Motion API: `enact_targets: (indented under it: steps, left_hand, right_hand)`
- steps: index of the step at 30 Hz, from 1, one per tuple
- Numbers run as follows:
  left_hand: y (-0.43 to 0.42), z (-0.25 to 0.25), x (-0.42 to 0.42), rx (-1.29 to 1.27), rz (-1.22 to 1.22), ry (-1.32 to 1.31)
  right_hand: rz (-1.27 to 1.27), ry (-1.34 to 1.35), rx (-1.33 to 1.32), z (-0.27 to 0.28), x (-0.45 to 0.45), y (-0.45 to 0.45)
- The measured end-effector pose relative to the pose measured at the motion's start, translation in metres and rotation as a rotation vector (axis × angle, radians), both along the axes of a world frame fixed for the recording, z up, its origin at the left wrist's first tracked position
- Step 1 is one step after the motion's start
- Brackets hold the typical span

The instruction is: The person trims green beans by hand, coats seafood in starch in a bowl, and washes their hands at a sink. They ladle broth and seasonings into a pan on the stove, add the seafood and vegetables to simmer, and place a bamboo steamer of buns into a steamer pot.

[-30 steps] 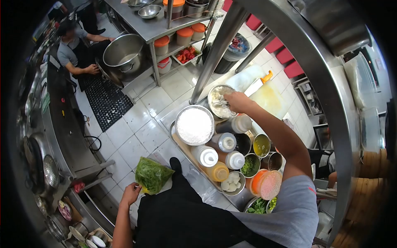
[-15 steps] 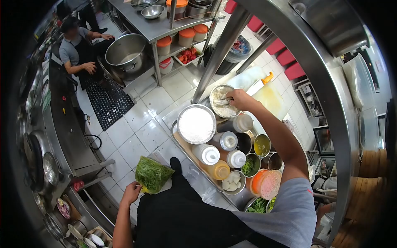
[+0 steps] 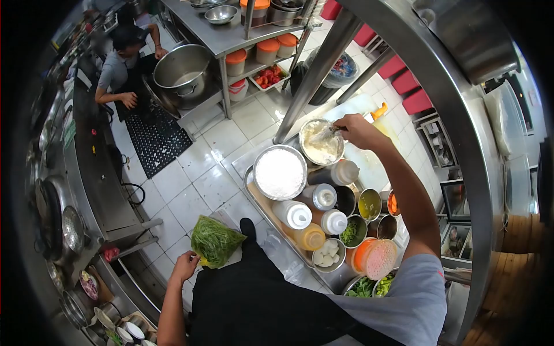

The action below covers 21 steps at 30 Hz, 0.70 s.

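My right hand is above a metal bowl of pale, creamy mixture, gripping a spoon-like utensil whose end dips into it. Low on the left, my left hand is closed at the yellow edge of a clear plastic bag of shredded greens. Beside the creamy bowl stands a wide bowl of white powder. Several squeeze bottles, among them a white-capped bottle, sit below it, near a small bowl of chopped green herbs and one of white pieces.
A knife with an orange handle lies on a cutting board behind the bowls. Metal posts, including a slanted post, rise close by. Across the tiled floor, a person bends near a large pot.
My right hand has shifted from inside the bowl toward its right rim, raising the utensil. The co-worker has leaned forward toward the pot. My left hand and the bag look nearly unchanged.
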<state>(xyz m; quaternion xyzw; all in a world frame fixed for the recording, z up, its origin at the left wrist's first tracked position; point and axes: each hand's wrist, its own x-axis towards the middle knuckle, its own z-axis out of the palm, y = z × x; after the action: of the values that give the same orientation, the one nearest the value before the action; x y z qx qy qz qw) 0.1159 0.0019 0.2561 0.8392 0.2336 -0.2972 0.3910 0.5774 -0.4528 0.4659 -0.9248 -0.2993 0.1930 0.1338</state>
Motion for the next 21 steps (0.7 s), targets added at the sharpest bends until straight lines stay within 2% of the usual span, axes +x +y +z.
enact_targets:
  steps: [3,5,6,7,11,17,21]
  left_hand:
    - [-0.002,-0.001,-0.001,-0.01,0.011,-0.003]
    - [-0.004,0.0,-0.001,-0.01,0.011,0.016]
    - [-0.005,0.002,-0.001,-0.01,0.014,0.014]
    - [-0.006,0.005,-0.001,-0.003,0.013,0.03]
    - [-0.009,0.013,-0.004,-0.039,0.107,0.091]
    - [-0.006,0.013,-0.014,-0.006,0.098,0.115]
    - [-0.003,-0.011,-0.025,0.008,0.078,0.079]
  right_hand:
    - [0.099,-0.097,-0.078,0.006,0.002,0.004]
    - [0.203,-0.133,-0.053,-0.016,0.006,0.001]
    - [0.119,-0.005,-0.112,-0.027,0.007,0.006]
    - [0.145,-0.012,-0.139,-0.052,0.013,0.003]
    - [0.224,-0.154,-0.058,-0.082,0.007,0.012]
    - [0.039,-0.062,-0.324,-0.067,0.011,0.037]
    - [0.004,-0.117,-0.299,-0.096,0.014,0.047]
